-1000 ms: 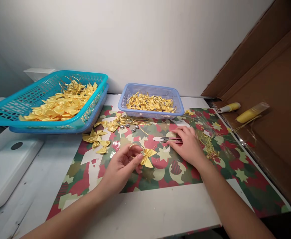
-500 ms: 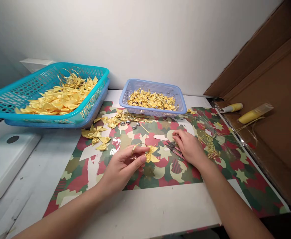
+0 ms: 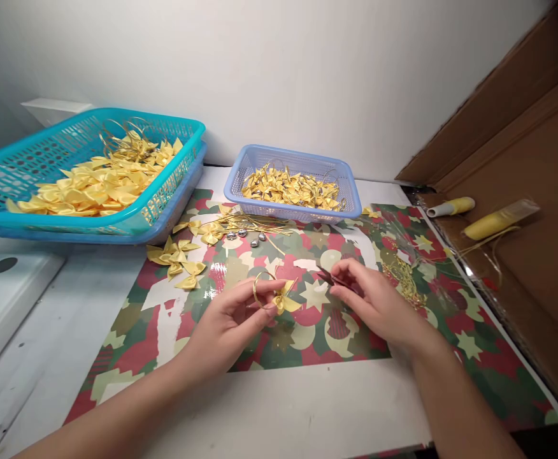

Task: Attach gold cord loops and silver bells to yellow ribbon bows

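Observation:
Between thumb and fingers, my left hand pinches a yellow ribbon bow with a loop of gold cord attached. My right hand is closed around thread snips, whose dark blades point left toward the bow. Left of centre on the patterned sheet lie loose yellow bows. Several silver bells rest near them, beside a bundle of gold cords.
A teal basket heaped with yellow bows stands at the left, stacked on a blue one. Behind the hands is a lilac basket of corded bows. Gold cord scraps lie right. Yellow thread spools sit by the cardboard.
My right hand has picked up the snips, which lay on the sheet beneath it before. My left hand still holds the bow in nearly the same place. The camera view has shifted slightly.

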The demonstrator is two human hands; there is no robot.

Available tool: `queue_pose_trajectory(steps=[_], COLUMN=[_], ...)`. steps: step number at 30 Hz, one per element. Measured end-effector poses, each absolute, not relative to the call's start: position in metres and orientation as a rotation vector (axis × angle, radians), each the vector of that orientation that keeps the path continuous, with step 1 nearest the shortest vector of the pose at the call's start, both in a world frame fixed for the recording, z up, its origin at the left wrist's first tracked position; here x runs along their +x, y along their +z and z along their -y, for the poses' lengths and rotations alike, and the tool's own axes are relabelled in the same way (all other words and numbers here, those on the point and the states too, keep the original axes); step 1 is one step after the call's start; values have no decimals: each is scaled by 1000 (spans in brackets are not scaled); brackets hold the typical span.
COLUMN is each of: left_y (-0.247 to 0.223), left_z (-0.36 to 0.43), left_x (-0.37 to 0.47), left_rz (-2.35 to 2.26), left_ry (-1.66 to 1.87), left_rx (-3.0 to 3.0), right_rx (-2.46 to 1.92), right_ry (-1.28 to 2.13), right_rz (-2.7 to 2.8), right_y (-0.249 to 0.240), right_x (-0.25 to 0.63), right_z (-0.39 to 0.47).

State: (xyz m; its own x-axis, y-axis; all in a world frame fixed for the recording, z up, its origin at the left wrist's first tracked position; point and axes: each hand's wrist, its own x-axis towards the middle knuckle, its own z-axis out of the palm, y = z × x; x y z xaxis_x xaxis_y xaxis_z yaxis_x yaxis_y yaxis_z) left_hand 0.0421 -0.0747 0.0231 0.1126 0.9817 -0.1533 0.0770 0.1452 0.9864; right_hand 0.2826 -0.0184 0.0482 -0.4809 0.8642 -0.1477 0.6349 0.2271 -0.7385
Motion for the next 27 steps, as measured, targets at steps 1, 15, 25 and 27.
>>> queue_pose_trajectory(steps=[1,15,25,27], left_y=[22,11,15,18], left_z=[75,77,75,74], left_x=[41,35,35,37], left_rz=[-1241,-1109,-1084,-1074], left_ry=[967,831,774,759], left_rx=[1201,1171,1196,1198], right_rx=[-1336,-1132,-1110,-1109], right_ry=[1208,1281,1298,1303], right_rz=[2205,2332,2347,2351], right_y=[52,53,54,54], right_x=[280,268,268,268], right_z=[22,32,33,33])
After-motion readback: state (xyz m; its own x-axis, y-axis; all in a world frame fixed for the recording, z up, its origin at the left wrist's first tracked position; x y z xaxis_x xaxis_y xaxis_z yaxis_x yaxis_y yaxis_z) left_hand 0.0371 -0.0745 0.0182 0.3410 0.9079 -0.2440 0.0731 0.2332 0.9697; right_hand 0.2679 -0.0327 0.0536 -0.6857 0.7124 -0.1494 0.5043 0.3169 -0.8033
